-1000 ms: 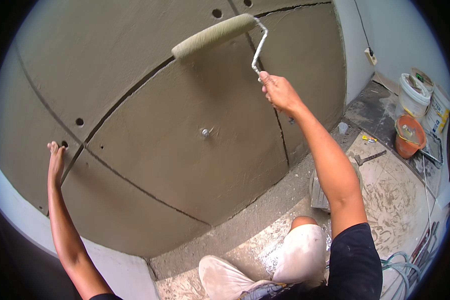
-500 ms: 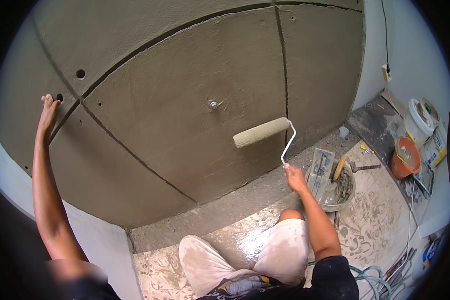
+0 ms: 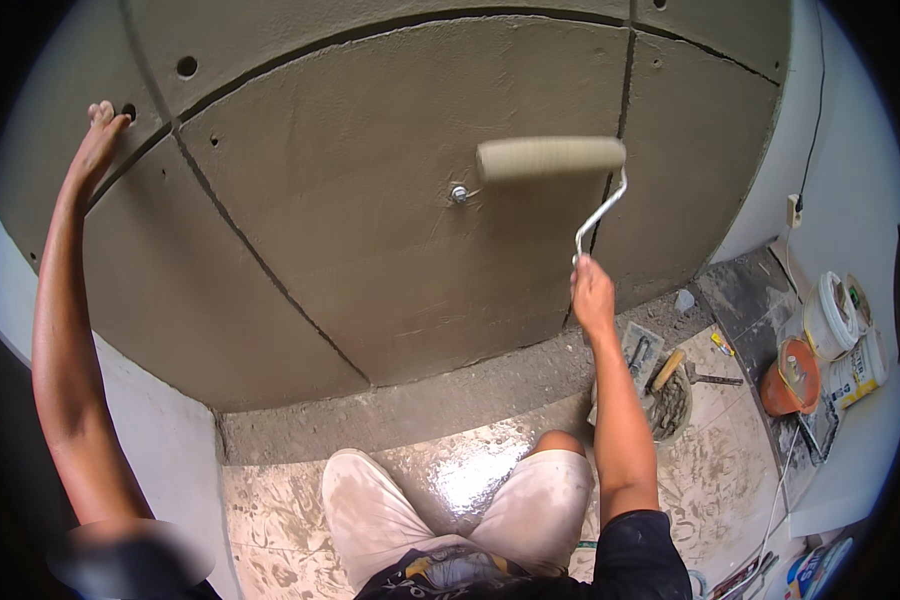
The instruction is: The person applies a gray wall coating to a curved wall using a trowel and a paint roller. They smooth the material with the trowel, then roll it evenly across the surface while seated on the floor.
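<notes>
My left hand (image 3: 100,140) rests high on the left of the grey plastered wall (image 3: 420,270), fingers extended beside a dark hole (image 3: 127,113). My right hand (image 3: 595,300) grips the handle of a paint roller, whose pale, slightly blurred sleeve (image 3: 530,157) is raised across the middle panel, just above and right of a small metal fitting (image 3: 458,194). Grooves divide the wall into panels, with a few round holes (image 3: 186,67) in it.
At right, a tub of wet mortar (image 3: 670,415) holds trowels beside my arm. An orange bucket (image 3: 782,390), white pail (image 3: 820,330) and bag (image 3: 860,370) stand by the side wall. A socket (image 3: 794,210) hangs on a cord. My knees rest above the dirty tiled floor (image 3: 270,510).
The roller was high on the wall, dropped to the lower middle half a second ago, and is now raised again. The wall's view has shifted; my left hand stays by the hole.
</notes>
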Action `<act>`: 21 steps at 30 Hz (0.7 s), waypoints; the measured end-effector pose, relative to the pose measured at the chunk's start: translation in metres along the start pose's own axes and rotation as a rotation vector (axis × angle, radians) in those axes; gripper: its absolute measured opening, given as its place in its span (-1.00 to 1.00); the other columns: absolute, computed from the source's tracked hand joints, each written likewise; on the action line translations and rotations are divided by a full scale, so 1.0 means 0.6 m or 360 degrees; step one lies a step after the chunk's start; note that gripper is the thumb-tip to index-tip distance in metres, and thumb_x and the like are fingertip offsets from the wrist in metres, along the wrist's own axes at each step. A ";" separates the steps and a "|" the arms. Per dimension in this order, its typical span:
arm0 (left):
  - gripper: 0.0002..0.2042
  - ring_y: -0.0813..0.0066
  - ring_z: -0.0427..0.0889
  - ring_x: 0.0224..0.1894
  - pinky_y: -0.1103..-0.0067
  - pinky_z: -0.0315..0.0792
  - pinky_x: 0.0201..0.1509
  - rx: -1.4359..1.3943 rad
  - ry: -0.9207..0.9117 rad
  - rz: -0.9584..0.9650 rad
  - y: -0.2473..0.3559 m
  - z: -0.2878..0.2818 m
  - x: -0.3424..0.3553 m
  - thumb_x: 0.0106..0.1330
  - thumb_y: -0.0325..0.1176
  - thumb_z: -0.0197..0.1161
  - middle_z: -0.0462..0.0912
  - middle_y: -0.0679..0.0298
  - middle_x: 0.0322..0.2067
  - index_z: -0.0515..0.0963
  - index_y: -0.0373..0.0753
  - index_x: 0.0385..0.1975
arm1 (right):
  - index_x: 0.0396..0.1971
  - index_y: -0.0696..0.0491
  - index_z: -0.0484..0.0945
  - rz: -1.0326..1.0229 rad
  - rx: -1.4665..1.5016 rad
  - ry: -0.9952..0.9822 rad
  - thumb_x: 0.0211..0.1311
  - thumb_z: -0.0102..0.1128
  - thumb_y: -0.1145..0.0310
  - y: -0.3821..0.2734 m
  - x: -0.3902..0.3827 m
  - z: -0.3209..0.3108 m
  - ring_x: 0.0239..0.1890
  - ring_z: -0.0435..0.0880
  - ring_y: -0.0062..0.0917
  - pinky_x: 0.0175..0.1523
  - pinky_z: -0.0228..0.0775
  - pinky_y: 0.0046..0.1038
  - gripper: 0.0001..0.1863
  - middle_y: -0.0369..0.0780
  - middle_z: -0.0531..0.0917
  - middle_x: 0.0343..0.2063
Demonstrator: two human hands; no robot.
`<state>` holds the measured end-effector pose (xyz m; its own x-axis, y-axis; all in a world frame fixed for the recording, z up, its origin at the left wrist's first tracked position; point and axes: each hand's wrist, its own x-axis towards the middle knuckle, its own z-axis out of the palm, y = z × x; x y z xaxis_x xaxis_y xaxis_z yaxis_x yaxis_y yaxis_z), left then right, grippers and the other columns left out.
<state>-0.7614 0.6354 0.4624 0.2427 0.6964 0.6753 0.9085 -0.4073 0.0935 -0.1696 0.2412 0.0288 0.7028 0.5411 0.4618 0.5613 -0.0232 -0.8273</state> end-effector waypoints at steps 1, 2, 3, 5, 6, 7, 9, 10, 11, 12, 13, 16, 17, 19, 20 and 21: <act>-0.24 0.38 -0.44 0.60 0.49 -0.44 0.61 -0.0020 -0.0001 0.0005 0.001 -0.001 0.001 0.52 0.03 -0.08 -0.36 0.09 0.56 -0.14 -0.32 0.52 | -0.38 0.22 0.56 -0.0007 0.0007 0.0026 0.57 -0.15 0.02 -0.028 0.024 -0.005 -0.45 0.63 -0.11 -0.28 0.41 -0.19 -0.45 -0.02 0.60 -0.56; -0.23 0.37 -0.44 0.60 0.48 -0.43 0.61 -0.0027 -0.0001 0.0005 -0.001 -0.007 0.000 0.51 0.04 -0.08 -0.36 0.09 0.56 -0.14 -0.32 0.52 | -0.38 0.22 0.56 -0.0011 0.0024 0.0043 0.57 -0.16 0.02 -0.052 0.043 -0.003 -0.46 0.63 -0.12 -0.28 0.42 -0.20 -0.45 -0.02 0.60 -0.56; -0.22 0.36 -0.44 0.60 0.48 -0.43 0.61 -0.0037 -0.0003 0.0001 -0.006 -0.012 -0.002 0.50 0.05 -0.08 -0.36 0.08 0.56 -0.15 -0.33 0.52 | -0.38 0.22 0.56 0.0028 0.0031 0.0029 0.57 -0.16 0.02 -0.083 0.056 -0.006 -0.46 0.63 -0.13 -0.29 0.42 -0.20 -0.44 -0.02 0.60 -0.57; -0.21 0.32 -0.45 0.60 0.47 -0.41 0.61 -0.0067 -0.0012 0.0031 0.000 -0.019 -0.003 0.47 0.04 -0.08 -0.35 0.03 0.56 -0.15 -0.35 0.52 | -0.39 0.22 0.56 0.0111 0.0032 0.0015 0.57 -0.16 0.01 -0.125 0.072 -0.016 -0.47 0.62 -0.14 -0.29 0.42 -0.20 -0.43 -0.02 0.60 -0.57; -0.21 0.30 -0.45 0.60 0.46 -0.41 0.61 -0.0080 -0.0012 0.0035 0.004 -0.019 -0.003 0.46 0.03 -0.08 -0.35 0.02 0.56 -0.14 -0.35 0.51 | -0.37 0.24 0.55 0.0120 0.0018 0.0024 0.58 -0.16 0.01 -0.119 0.076 -0.013 -0.48 0.62 -0.10 -0.29 0.42 -0.20 -0.43 -0.01 0.59 -0.59; -0.21 0.29 -0.45 0.60 0.45 -0.40 0.61 -0.0092 -0.0013 0.0034 0.005 -0.019 -0.006 0.45 0.02 -0.08 -0.34 0.01 0.56 -0.14 -0.36 0.51 | -0.37 0.24 0.54 0.0037 -0.0012 0.0044 0.58 -0.15 0.02 -0.106 0.068 -0.009 -0.47 0.62 -0.08 -0.29 0.42 -0.18 -0.44 0.00 0.58 -0.59; -0.22 0.28 -0.44 0.60 0.46 -0.38 0.61 -0.0081 0.0012 0.0021 0.003 -0.019 -0.006 0.45 0.01 -0.08 -0.32 0.00 0.56 -0.11 -0.38 0.51 | -0.36 0.25 0.53 -0.0144 -0.0063 0.0090 0.58 -0.15 0.04 -0.073 0.045 0.007 -0.47 0.61 -0.03 -0.29 0.42 -0.16 -0.46 0.02 0.57 -0.61; -0.23 0.27 -0.44 0.60 0.46 -0.37 0.60 -0.0080 0.0023 0.0018 0.002 -0.023 -0.007 0.45 0.01 -0.08 -0.30 0.00 0.56 -0.10 -0.38 0.51 | -0.35 0.24 0.53 -0.0160 -0.0082 0.0087 0.57 -0.13 0.06 -0.057 0.025 0.017 -0.44 0.61 0.03 -0.29 0.41 -0.12 -0.49 0.06 0.57 -0.59; -0.23 0.26 -0.43 0.60 0.46 -0.36 0.60 -0.0114 0.0023 0.0024 0.006 -0.018 -0.009 0.45 0.01 -0.08 -0.29 0.00 0.56 -0.08 -0.38 0.50 | -0.34 0.24 0.52 -0.0177 -0.0116 0.0092 0.57 -0.12 0.09 -0.037 0.000 0.021 -0.41 0.60 0.10 -0.28 0.41 -0.08 -0.52 0.10 0.57 -0.58; -0.24 0.24 -0.41 0.60 0.46 -0.34 0.60 -0.0135 0.0007 0.0032 0.012 -0.015 -0.009 0.45 0.01 -0.07 -0.27 -0.02 0.56 -0.06 -0.39 0.49 | -0.34 0.23 0.52 -0.0143 -0.0193 0.0068 0.57 -0.11 0.10 -0.006 -0.021 0.024 -0.39 0.60 0.14 -0.28 0.39 -0.04 -0.53 0.13 0.58 -0.55; -0.24 0.23 -0.40 0.61 0.46 -0.33 0.60 -0.0152 -0.0007 0.0037 0.018 -0.014 -0.010 0.45 0.01 -0.07 -0.25 -0.03 0.56 -0.03 -0.39 0.48 | -0.34 0.23 0.51 -0.0107 -0.0265 0.0041 0.56 -0.10 0.12 0.027 -0.042 0.028 -0.36 0.59 0.19 -0.28 0.38 -0.01 -0.55 0.17 0.58 -0.52; -0.28 0.19 -0.34 0.61 0.45 -0.27 0.59 -0.0132 -0.0018 0.0065 0.025 -0.017 -0.014 0.44 0.02 -0.05 -0.16 -0.08 0.55 0.07 -0.40 0.43 | -0.35 0.22 0.51 0.0021 -0.0347 -0.0051 0.56 -0.10 0.10 0.092 -0.100 0.033 -0.34 0.58 0.22 -0.29 0.36 0.01 -0.54 0.19 0.59 -0.49; -0.30 0.19 -0.33 0.61 0.44 -0.26 0.59 -0.0107 0.0029 0.0091 0.025 -0.018 -0.016 0.44 0.01 -0.05 -0.13 -0.09 0.54 0.10 -0.41 0.40 | -0.35 0.22 0.51 0.0059 -0.0392 -0.0090 0.56 -0.10 0.10 0.110 -0.117 0.036 -0.35 0.59 0.20 -0.30 0.36 0.00 -0.54 0.18 0.59 -0.50; -0.33 0.16 -0.31 0.61 0.42 -0.24 0.59 -0.0053 0.0042 0.0100 0.025 -0.019 -0.018 0.44 0.01 -0.05 -0.10 -0.11 0.53 0.14 -0.42 0.37 | -0.36 0.22 0.51 0.0095 -0.0381 -0.0124 0.56 -0.10 0.08 0.122 -0.131 0.038 -0.38 0.61 0.16 -0.30 0.37 -0.03 -0.52 0.14 0.59 -0.52; -0.33 0.15 -0.31 0.61 0.42 -0.23 0.59 -0.0019 0.0007 0.0087 0.031 -0.022 -0.016 0.44 0.00 -0.05 -0.09 -0.12 0.53 0.15 -0.43 0.36 | -0.37 0.22 0.50 0.0099 -0.0322 -0.0119 0.56 -0.10 0.07 0.118 -0.133 0.039 -0.39 0.62 0.13 -0.30 0.38 -0.05 -0.52 0.12 0.60 -0.53; -0.33 0.14 -0.31 0.61 0.42 -0.23 0.59 0.0007 -0.0009 0.0078 0.035 -0.022 -0.017 0.44 0.00 -0.06 -0.10 -0.13 0.52 0.15 -0.43 0.36 | -0.37 0.22 0.50 0.0103 -0.0264 -0.0112 0.56 -0.10 0.06 0.116 -0.131 0.040 -0.40 0.63 0.11 -0.30 0.39 -0.06 -0.51 0.10 0.60 -0.54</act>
<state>-0.7492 0.6115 0.4672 0.2887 0.6789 0.6751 0.8970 -0.4384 0.0572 -0.1966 0.2172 -0.0727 0.7106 0.5916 0.3809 0.5844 -0.1947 -0.7878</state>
